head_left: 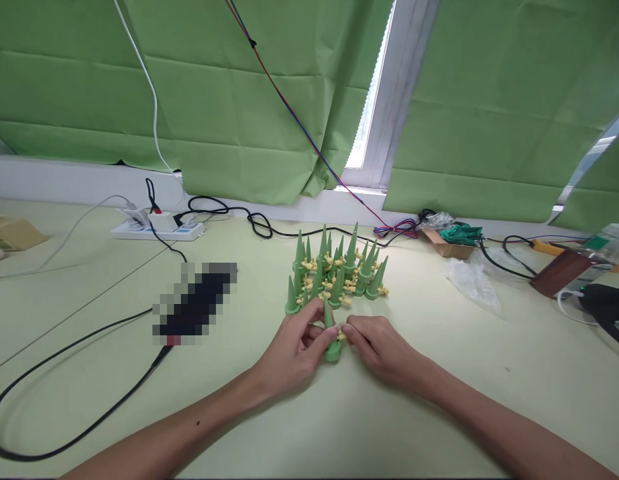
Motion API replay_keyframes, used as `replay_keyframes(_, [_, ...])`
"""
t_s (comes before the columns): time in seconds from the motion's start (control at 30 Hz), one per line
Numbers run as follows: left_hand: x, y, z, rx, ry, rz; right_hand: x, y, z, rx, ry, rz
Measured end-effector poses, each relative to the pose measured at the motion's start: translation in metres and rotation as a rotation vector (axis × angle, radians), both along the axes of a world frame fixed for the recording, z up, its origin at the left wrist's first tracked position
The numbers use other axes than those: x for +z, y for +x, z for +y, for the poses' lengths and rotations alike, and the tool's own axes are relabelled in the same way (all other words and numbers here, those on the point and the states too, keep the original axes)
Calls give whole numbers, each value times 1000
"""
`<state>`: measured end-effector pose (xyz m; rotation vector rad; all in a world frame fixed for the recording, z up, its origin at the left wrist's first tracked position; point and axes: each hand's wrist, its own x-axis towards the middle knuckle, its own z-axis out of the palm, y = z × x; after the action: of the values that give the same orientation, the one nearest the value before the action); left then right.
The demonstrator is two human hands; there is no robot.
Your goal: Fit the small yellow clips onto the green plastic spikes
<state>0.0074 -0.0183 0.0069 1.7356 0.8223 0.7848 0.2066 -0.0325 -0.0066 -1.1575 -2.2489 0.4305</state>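
A green cone with a round base (332,351) stands upright near the middle of the table, and my left hand (302,343) grips it between thumb and fingers. From its right side sticks out a small yellow piece (342,336), pinched by the closed fingers of my right hand (372,343). Just beyond my hands, several similar green cones (352,253) stand in a close group, with yellow pieces at their sides. The fingertips of my right hand are partly hidden.
A black cable runs from a blurred dark object (202,300) at the left. Behind it lies a white power strip (159,231). At the right are a small cardboard box (447,245), clear plastic bags (472,283) and a brown object (564,272). Green curtains (239,100) hang behind.
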Motion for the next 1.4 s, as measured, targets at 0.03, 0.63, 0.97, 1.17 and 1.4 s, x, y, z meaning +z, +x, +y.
replay_keyframes(0.03, [0,0,0,6,-3,-8,2,1,0,-4,7,6])
replay_keyframes(0.63, [6,2,3,35,-77,-133,6,8,3,116,218,-68])
replay_keyframes(0.97, [-3,-4,2,33,184,100,2,4,-1,125,56,71])
replay_keyframes(1.17, [-6,-10,4,-56,665,230,10,-1,-3,24,-234,192])
replay_keyframes(1.4, [-7,-12,6,-121,872,282,10,-2,-1,63,-479,363])
